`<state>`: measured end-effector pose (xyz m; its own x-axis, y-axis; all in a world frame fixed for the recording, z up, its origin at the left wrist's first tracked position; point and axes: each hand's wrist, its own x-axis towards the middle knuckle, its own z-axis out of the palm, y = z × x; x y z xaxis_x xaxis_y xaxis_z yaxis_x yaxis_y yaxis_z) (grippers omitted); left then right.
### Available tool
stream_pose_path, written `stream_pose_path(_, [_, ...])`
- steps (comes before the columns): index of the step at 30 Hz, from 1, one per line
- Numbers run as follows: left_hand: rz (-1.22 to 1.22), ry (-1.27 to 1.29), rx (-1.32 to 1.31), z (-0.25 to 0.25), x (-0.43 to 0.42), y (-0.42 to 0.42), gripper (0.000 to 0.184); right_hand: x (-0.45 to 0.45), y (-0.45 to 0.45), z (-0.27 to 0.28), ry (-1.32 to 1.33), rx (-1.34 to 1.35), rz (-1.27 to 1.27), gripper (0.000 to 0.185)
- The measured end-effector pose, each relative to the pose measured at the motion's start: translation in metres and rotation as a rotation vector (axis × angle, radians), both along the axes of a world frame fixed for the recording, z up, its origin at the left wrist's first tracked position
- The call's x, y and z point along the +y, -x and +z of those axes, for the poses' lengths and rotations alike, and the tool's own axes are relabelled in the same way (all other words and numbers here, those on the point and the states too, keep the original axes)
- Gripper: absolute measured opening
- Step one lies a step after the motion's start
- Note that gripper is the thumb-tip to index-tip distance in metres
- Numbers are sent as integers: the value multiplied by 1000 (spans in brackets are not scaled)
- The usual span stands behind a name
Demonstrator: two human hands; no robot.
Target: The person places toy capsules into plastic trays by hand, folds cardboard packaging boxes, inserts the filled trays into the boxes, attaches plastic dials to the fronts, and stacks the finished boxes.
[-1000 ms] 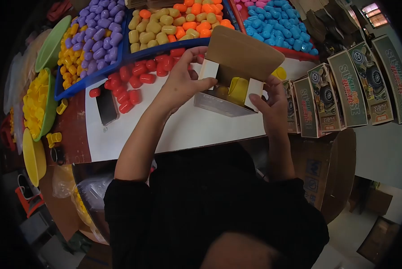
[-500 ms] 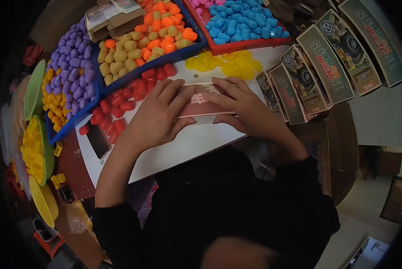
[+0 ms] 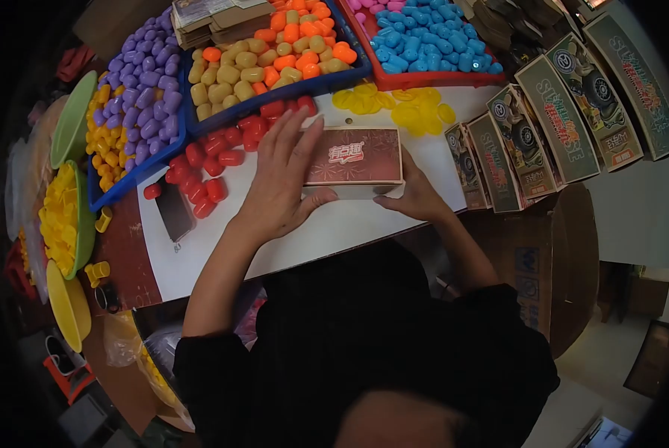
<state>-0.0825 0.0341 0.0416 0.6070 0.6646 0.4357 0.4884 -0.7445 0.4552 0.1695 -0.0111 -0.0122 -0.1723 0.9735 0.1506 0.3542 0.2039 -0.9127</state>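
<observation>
One head-worn view: mine, facing forward and down, wide, dark-rimmed; my left hand [image 3: 275, 179] and right hand [image 3: 417, 193] close, above centre; white work surface [image 3: 290, 250] beneath, black top [image 3: 364, 336] nearest.

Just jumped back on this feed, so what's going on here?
A person has a reddish-brown box, its top apparently shut, between the left hand at one end and the right hand at the other. Loose red capsules lie to its left, yellow discs beyond it. Printed boxes stand in a row to the right.
</observation>
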Motion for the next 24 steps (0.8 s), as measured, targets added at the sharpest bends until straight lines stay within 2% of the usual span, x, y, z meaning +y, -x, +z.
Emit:
stream_pose_path(2, [65,-3,0,-3,3,11,82,-14,7,3,96,4,17,98])
stream_pose_path(3, [127,-13,1,-4,3,15,82,-25,10,18,-124,-225,-54,100])
stream_pose_path(4, [209,50,-53,-8,1,15,70,-36,15,32,-344,-451,-130,101])
stream_pose_path(5, [204,53,-45,-16,0,18,70,-46,22,42,-482,-614,-191,93])
stream_pose_path(6, [236,107,-57,-28,0,22,60,-54,30,34,-474,-611,-196,93])
stream_pose_path(7, [269,161,-74,-37,0,23,50,-62,38,19,-489,-844,-240,88])
stream_pose_path(8, [263,168,-73,-43,-3,22,50,-67,45,1,-498,-1079,-281,82])
stream_pose_path(9, [255,444,-159,-49,-9,20,40,-71,50,-22,-441,-1062,-241,71])
stream_pose_path(10, [249,718,-246,-54,-15,18,32,-73,51,-16,-435,-1062,-235,71])
stream_pose_path(11, [237,606,-281,-61,-22,11,27,-73,53,-3,-355,-857,-130,65])
stream_pose_path(12, [248,616,-279,-64,-27,8,27,-74,55,3,-268,-650,-28,59])
stream_pose_path(13, [242,660,-234,-66,-30,6,29,-71,52,3,-259,-645,-20,59])
stream_pose_path(15, [235,699,-188,-69,-31,2,32,-50,33,1,-273,-517,-196,54])
stream_pose_path(17, [223,683,-184,-71,-30,-4,34,-35,24,-10,-286,-537,-202,52])
stream_pose_path(20, [143,655,-183,-72,-31,-11,36,-24,26,-20,-312,-477,-58,50])
stream_pose_path(23, [152,675,-133,-71,-32,-12,35,-25,27,-19,-247,-450,-9,52])
stream_pose_path(24, [152,674,-130,-66,-30,-13,35,-25,26,-18,-272,-446,17,58])
